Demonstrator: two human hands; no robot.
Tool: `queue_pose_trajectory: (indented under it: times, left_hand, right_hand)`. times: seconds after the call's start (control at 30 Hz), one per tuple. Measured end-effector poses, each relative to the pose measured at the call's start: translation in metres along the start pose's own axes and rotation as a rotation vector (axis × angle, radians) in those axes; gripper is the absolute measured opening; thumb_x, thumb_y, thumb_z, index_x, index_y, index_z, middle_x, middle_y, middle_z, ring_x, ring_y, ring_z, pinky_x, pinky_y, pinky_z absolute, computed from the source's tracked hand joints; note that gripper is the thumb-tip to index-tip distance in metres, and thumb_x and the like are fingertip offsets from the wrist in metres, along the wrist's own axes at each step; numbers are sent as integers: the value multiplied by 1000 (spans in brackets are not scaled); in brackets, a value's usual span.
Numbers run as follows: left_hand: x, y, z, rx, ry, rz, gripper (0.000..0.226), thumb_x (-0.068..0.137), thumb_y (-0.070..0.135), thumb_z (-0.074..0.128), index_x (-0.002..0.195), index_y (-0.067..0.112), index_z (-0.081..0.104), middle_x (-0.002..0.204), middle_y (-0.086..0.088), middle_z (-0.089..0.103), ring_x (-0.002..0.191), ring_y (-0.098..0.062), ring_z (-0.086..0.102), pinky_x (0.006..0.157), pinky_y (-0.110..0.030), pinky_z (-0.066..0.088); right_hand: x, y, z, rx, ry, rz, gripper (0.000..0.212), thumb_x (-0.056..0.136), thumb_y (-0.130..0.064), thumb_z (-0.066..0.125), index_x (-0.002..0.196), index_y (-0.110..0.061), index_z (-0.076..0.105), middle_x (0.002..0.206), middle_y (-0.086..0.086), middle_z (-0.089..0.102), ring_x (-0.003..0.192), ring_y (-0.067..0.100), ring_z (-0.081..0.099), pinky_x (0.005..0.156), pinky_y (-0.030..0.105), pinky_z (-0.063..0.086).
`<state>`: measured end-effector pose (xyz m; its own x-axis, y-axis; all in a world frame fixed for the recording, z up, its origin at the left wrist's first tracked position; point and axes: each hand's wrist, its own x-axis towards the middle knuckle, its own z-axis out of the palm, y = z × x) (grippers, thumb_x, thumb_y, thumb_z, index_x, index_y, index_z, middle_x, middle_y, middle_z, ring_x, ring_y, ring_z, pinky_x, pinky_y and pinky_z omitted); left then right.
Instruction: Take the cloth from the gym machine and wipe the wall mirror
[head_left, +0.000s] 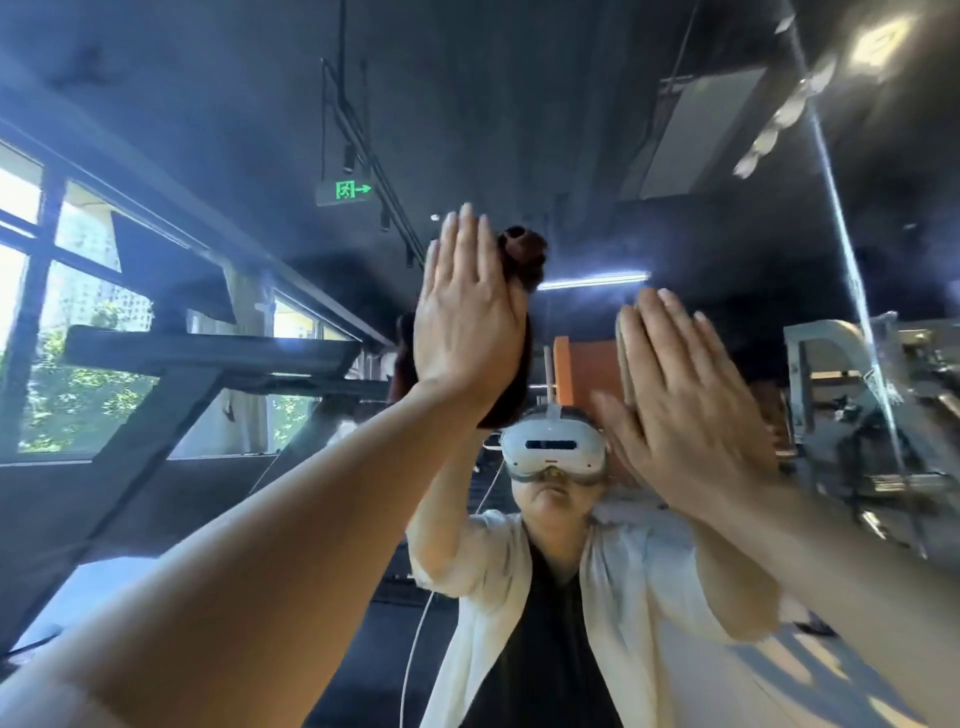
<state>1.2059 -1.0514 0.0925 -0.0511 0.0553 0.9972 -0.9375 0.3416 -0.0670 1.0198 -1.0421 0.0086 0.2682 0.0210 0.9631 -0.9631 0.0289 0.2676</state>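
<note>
- Head view, tilted up at a wall mirror (675, 156) filling nearly the whole frame; reflected in it, a dark ceiling, windows at left, gym machines at right.
- Left hand (467, 317) raised high, fingers straight and together, palm flat on a dark brown cloth (524, 254), pinning it against the glass.
- Cloth sandwiched between left palm and mirror; a bunched end showing just past the fingertips, up and to the right, another edge hanging below the wrist. Long axis roughly vertical, in line with the hand.
- Right hand (685, 410) lower and to the right, fingers likewise straight and released, flat on bare glass, holding nothing, apart from the cloth.
- Left hand the only one on the cloth, so any wiping stroke likely driven by that arm, with unwiped glass open on every side of it.
- Reflected person in a white headset (553, 447) and light open shirt, arms mirrored.
- Readable writing: a green lit exit sign (350, 189) with an arrow and a running-figure symbol; no brand names legible.
</note>
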Motion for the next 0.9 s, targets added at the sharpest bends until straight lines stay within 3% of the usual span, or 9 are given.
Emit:
queue_pose_trajectory:
  times: [0.13,0.27,0.4,0.53,0.77,0.9]
  left_hand:
    - [-15,43,12,12,-47,184,56,107,24,30,157,2,17,166,-13,11,154,-22,5,123,-29,-3]
    - [-45,39,10,-54,-31,295,56,103,27,32,152,1,34,160,-15,30,150,-25,24,123,-30,9]
    - [-85,25,3,-72,-55,258,57,101,28,34,151,1,37,160,-14,32,149,-24,26,124,-30,10]
    - [-115,18,-2,-59,-40,132,54,103,26,34,152,1,35,160,-13,32,150,-23,25,124,-36,17]
    - [-185,17,-8,-62,-74,55,56,106,32,26,152,1,34,160,-13,30,151,-24,22,124,-35,16]
    - [-242,20,-10,-50,-104,14,58,107,35,17,151,2,33,160,-13,31,150,-23,21,123,-37,19]
  right_hand:
    - [-4,0,0,29,36,10,68,108,-41,12,153,7,31,160,26,28,152,35,24,124,50,22]
    - [-17,-5,-2,22,8,14,65,108,-39,12,155,4,28,162,24,25,154,33,17,125,48,19]
    - [-38,-12,-4,35,10,16,64,109,-38,23,154,7,27,163,24,22,154,34,17,124,50,19]
    - [-72,-28,-5,98,-20,-18,67,108,-41,22,154,7,24,163,24,19,154,35,16,125,49,16]
    - [-130,-50,-7,116,-87,-159,65,109,-38,23,156,6,19,165,24,12,155,34,11,124,50,19]
    - [-156,-52,-10,192,-107,-229,66,106,-37,36,155,5,24,165,23,17,154,34,15,123,50,22]
